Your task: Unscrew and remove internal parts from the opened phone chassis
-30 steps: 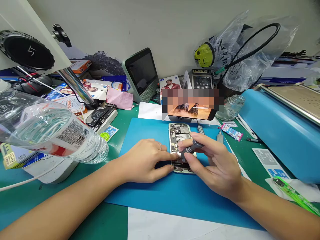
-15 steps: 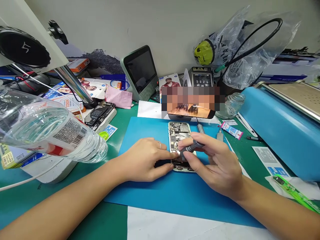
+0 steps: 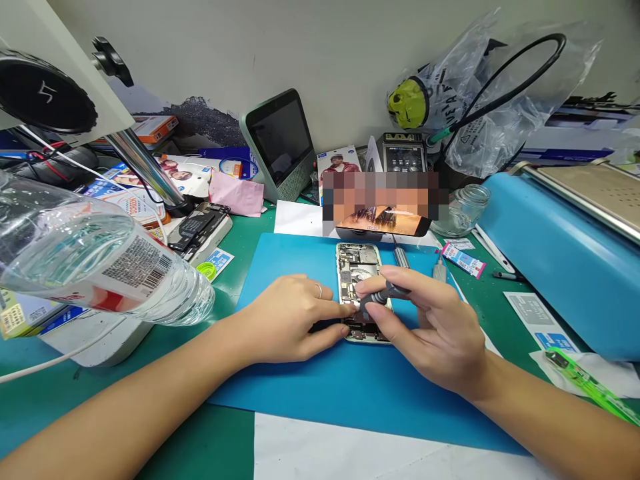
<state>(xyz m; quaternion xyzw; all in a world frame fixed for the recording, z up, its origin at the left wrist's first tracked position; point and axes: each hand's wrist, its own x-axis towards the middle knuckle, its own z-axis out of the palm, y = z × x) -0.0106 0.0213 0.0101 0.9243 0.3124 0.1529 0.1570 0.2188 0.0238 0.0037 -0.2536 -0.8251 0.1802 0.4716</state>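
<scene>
An opened smartphone (image 3: 367, 257) lies on the blue mat (image 3: 295, 393) with its circuit board and inner parts showing. My left hand (image 3: 295, 317) rests at the phone's left side. Its index fingertip presses on the inner parts and its thumb bears on the edge, holding the phone. Between thumb and fingers, my right hand (image 3: 435, 327) grips a short dark-grey screwdriver (image 3: 377, 300), slanted low over the phone. The tool's working tip is hidden, so contact with the phone cannot be made out.
Behind the phone stands a propped phone screen (image 3: 385, 223), partly pixelated. Pen-like tools (image 3: 400, 255) lie near it. A water bottle (image 3: 135, 260) leans in at left, beside a microscope stand (image 3: 150, 170). At right are a blue machine (image 3: 560, 267), a glass jar (image 3: 465, 207) and a green cutter (image 3: 590, 383).
The view has shifted very slightly. Both hands, the screwdriver and the phone keep almost the same places.
</scene>
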